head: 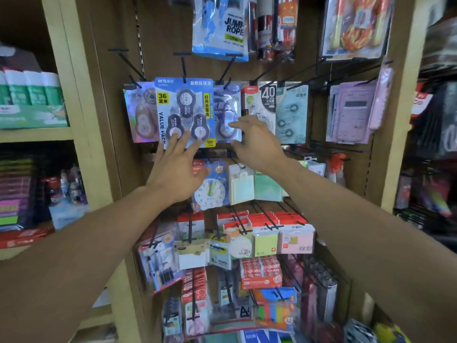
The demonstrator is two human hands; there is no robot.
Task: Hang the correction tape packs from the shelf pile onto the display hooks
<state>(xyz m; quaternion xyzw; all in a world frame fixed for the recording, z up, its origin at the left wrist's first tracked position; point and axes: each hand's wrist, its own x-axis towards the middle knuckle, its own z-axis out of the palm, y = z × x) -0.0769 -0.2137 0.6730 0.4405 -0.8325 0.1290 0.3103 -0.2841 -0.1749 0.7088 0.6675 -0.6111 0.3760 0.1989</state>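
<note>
Both bare forearms reach up from the bottom of the view toward the hook display. On its black display hook point(183, 68) hangs the blue correction tape value pack point(186, 112), three dispensers in a blister, its hang hole already over the wire. Spread straight fingers of the left hand point(176, 167) press the lower front of that pack; nothing is curled round it. Beside it, the right hand point(254, 142) is loosely spread, its fingertips at the neighbouring purple correction tape pack point(228, 112), and it grasps nothing. To the left hangs a holographic tape pack point(141, 112); to the right a "40" tape pack point(262, 105) and a pale green triple pack point(291, 112). Below hang a toy clock point(210, 191) and sticky notes point(265, 241). The shelf pile itself I cannot pick out.

I judge the pack seated and being squared. A hard push could swing it off the hook tip or knock the overlapping neighbours loose
</note>
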